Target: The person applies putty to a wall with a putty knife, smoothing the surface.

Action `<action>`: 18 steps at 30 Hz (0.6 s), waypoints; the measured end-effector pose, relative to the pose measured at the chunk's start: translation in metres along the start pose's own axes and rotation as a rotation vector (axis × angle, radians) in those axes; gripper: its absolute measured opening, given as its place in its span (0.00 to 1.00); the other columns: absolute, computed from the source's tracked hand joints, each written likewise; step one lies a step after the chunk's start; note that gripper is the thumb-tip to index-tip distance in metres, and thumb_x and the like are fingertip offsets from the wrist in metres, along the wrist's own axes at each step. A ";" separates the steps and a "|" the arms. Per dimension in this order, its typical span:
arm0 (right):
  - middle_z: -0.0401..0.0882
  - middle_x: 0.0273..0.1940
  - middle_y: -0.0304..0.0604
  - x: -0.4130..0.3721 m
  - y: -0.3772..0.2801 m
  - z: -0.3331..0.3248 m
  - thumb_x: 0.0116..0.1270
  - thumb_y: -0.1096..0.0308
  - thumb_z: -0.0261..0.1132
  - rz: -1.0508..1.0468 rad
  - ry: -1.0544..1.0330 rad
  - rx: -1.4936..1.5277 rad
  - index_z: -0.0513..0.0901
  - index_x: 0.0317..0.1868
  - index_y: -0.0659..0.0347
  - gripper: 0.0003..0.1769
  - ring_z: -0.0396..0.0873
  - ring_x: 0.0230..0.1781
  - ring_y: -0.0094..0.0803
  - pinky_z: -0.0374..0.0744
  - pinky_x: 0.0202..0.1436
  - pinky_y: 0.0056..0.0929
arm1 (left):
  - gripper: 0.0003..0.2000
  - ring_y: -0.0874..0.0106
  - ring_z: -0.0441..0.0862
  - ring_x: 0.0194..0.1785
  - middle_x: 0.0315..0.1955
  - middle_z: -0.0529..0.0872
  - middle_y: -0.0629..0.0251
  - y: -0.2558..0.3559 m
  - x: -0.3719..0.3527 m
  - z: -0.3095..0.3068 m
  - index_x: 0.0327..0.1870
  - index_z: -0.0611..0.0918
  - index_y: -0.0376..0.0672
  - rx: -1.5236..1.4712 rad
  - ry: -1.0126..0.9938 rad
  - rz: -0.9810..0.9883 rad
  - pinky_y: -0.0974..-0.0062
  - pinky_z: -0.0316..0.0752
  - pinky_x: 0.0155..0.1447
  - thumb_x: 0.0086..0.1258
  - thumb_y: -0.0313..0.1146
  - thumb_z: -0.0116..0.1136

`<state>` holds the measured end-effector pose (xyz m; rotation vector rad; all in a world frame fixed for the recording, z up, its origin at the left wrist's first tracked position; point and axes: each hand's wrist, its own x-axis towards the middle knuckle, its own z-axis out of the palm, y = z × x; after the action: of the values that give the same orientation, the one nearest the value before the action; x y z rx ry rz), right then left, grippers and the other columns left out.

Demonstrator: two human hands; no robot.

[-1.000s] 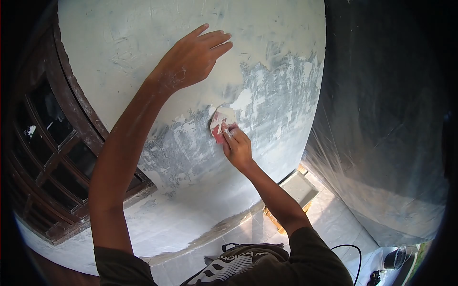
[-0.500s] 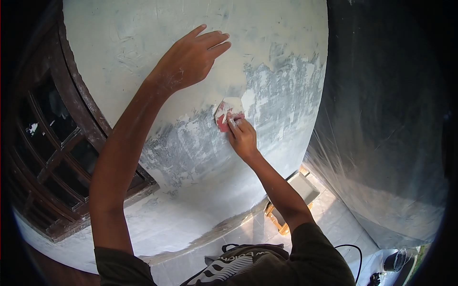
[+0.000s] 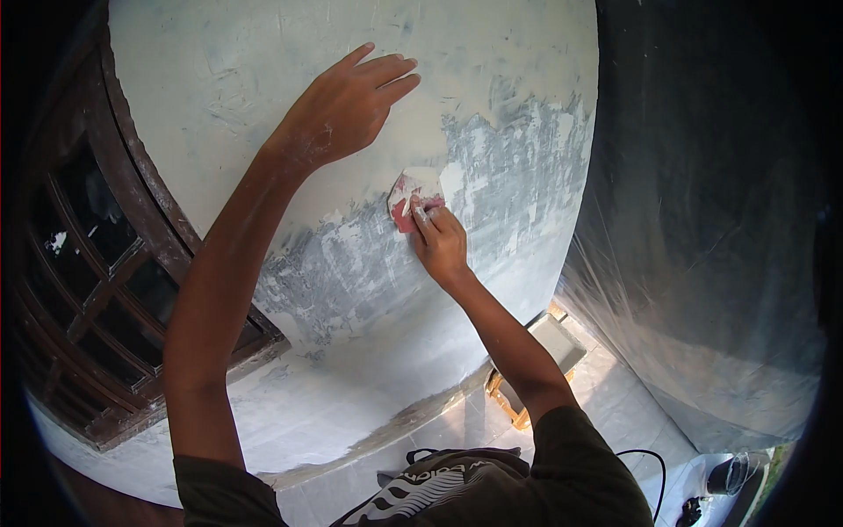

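My right hand (image 3: 442, 244) grips a red putty scraper (image 3: 407, 213) smeared with white putty, its blade held against or very close to the wall (image 3: 342, 272). Around it the surface is patchy grey with white streaks, while the upper part carries a smoother pale coat. Up and to the left, my left hand (image 3: 347, 105) is at the pale part of the wall with fingers stretched out and apart, holding nothing. Whether its palm presses on the wall is hidden. White dust marks the left wrist and the fingers on the scraper.
A dark wooden window frame (image 3: 132, 263) with glass panes borders the wall on the left. On the right hangs translucent plastic sheeting (image 3: 694, 290). A stool with a grey top (image 3: 558, 341) stands on the tiled floor below. Farther right is a dark bucket (image 3: 725, 476).
The view has shifted slightly, moving the wall a little left and up in the picture. The scraper sits a touch higher on the wall; my left hand keeps its pose.
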<state>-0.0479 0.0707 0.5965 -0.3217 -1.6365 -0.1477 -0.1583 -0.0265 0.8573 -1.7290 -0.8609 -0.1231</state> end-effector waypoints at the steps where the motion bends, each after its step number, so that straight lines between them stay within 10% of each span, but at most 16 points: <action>1: 0.70 0.30 0.44 -0.020 -0.009 -0.002 0.52 0.81 0.68 -0.012 -0.056 0.044 0.83 0.59 0.59 0.30 0.75 0.32 0.42 0.76 0.35 0.40 | 0.19 0.65 0.78 0.66 0.63 0.81 0.60 -0.001 0.000 0.001 0.61 0.80 0.40 0.003 0.001 -0.004 0.60 0.65 0.77 0.68 0.21 0.59; 7: 0.69 0.30 0.43 -0.018 -0.027 -0.027 0.41 0.84 0.66 -0.102 -0.002 0.195 0.84 0.57 0.64 0.35 0.73 0.30 0.40 0.75 0.32 0.35 | 0.19 0.64 0.78 0.66 0.63 0.81 0.60 -0.002 -0.002 0.004 0.61 0.81 0.40 0.013 0.004 0.014 0.60 0.65 0.77 0.68 0.21 0.59; 11: 0.76 0.34 0.47 0.046 0.010 -0.025 0.52 0.85 0.68 0.007 0.197 -0.016 0.82 0.60 0.65 0.31 0.76 0.34 0.43 0.77 0.37 0.38 | 0.18 0.64 0.78 0.67 0.63 0.81 0.59 0.001 0.000 0.005 0.60 0.81 0.40 -0.020 0.008 -0.002 0.59 0.65 0.77 0.68 0.22 0.59; 18: 0.77 0.35 0.47 -0.034 -0.008 -0.008 0.48 0.83 0.68 0.162 -0.090 0.059 0.84 0.57 0.65 0.30 0.81 0.42 0.48 0.81 0.45 0.42 | 0.19 0.65 0.78 0.66 0.63 0.81 0.59 0.003 0.001 0.008 0.61 0.81 0.40 -0.020 0.027 0.016 0.60 0.64 0.77 0.68 0.22 0.60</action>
<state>-0.0410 0.0567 0.5647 -0.4191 -1.6920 0.0385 -0.1588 -0.0190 0.8523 -1.7486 -0.8279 -0.1442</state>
